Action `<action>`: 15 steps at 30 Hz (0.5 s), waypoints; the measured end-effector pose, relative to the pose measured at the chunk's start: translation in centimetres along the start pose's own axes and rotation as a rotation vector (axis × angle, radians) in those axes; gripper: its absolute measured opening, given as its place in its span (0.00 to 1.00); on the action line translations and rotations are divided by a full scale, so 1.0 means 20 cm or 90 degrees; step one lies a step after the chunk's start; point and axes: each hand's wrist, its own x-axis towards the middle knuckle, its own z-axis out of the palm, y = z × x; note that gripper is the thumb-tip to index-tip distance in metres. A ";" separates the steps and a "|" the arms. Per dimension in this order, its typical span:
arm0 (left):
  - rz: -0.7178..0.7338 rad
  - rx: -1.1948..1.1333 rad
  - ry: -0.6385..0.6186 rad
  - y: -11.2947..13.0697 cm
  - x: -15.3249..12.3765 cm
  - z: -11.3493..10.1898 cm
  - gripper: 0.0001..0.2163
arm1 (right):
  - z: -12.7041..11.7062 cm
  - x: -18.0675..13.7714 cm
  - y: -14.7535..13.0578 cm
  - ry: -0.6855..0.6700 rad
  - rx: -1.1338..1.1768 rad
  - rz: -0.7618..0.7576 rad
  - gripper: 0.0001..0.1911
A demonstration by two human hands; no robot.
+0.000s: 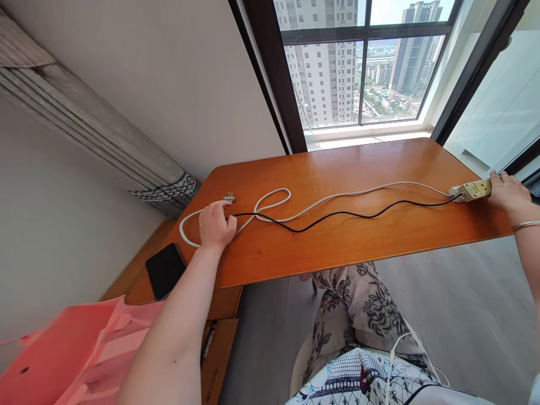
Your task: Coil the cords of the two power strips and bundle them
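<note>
At the left part of the wooden table, my left hand (217, 225) is closed with its fingers down on the end of a black cable (297, 230). A plug with metal prongs (229, 197) shows just beyond its fingertips. The white cord (329, 198) loops around and under this hand, then runs right. At the far right, my right hand (509, 191) grips the right end of a pale yellow power strip (476, 190). Both the white cord and the black cable reach the strip's left end, where a white plug sits. What lies under my left palm is hidden.
A black phone or tablet (165, 271) lies at the left of the orange-brown table (337, 247). Below it is a pink-red rack or bin (84, 349). Behind stands a window (363, 79); a curtain (109, 124) hangs at left. A white cable (391, 360) crosses my lap.
</note>
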 end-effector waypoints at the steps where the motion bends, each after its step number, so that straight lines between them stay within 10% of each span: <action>1: 0.030 -0.024 0.028 0.02 -0.01 0.01 0.17 | 0.00 -0.02 0.00 0.005 -0.003 -0.006 0.36; 6: 0.213 -0.142 0.044 0.18 -0.04 0.06 0.21 | 0.00 -0.11 -0.05 -0.007 -0.057 -0.044 0.43; 15: 0.389 -0.123 -0.238 0.60 -0.12 0.14 0.41 | 0.02 -0.14 -0.21 -0.091 -0.129 -0.150 0.39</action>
